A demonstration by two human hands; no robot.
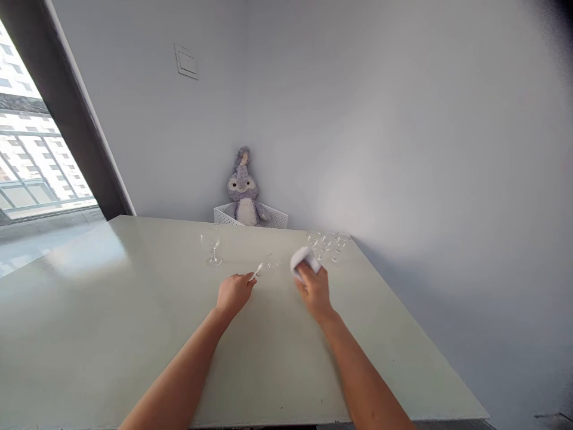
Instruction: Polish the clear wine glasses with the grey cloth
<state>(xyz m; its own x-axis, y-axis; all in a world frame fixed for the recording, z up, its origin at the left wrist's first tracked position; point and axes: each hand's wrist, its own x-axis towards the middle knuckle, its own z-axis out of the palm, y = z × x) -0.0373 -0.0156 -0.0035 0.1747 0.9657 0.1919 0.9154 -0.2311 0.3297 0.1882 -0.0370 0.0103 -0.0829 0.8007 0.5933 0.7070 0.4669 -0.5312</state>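
My left hand [235, 294] is closed on the stem end of a clear stemmed glass [259, 269], which tilts with its bowl toward the right. The glass's outline is faint against the table. A white cloth [302, 260] is bunched in my right hand [315, 289], a short way right of the glass bowl and apart from it. Beyond my left hand, another stemmed glass [213, 246] stands upright. Several more clear stemmed glasses [329, 241] stand close together behind my right hand, partly hidden by it and the cloth.
The pale table [147, 334] reaches the wall at its right edge. At its far edge is a white perforated basket [278, 219] with a purple-grey plush toy [245, 194] in it. A window [36, 143] lies at the left, and a light switch [186, 61] is on the wall.
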